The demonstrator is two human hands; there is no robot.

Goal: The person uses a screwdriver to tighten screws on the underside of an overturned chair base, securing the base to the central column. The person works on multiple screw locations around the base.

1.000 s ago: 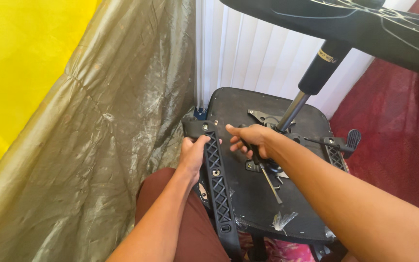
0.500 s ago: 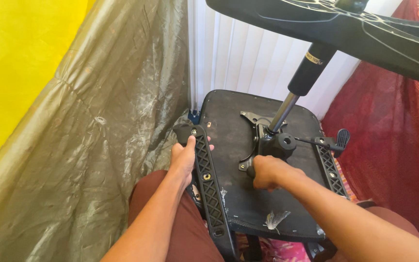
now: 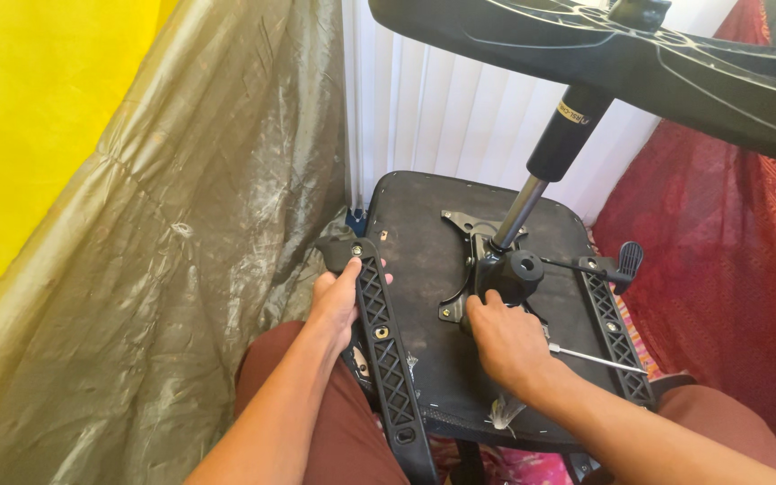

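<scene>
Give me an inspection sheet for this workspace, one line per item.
Surface: upturned black chair seat underside, scuffed, resting by the person's knees.
Job's things: black tilt mechanism with gas cylinder rising to the chair base; latticed armrest bracket on each side.
Clutter: thin metal rod lying on the seat.
Grippers: left hand grips the left bracket; right hand rests at the mechanism, hold unclear.
Cables: nothing seen.
Surroundings: yellow and olive tarpaulin left, white ribbed panel behind, red cloth right.
</scene>
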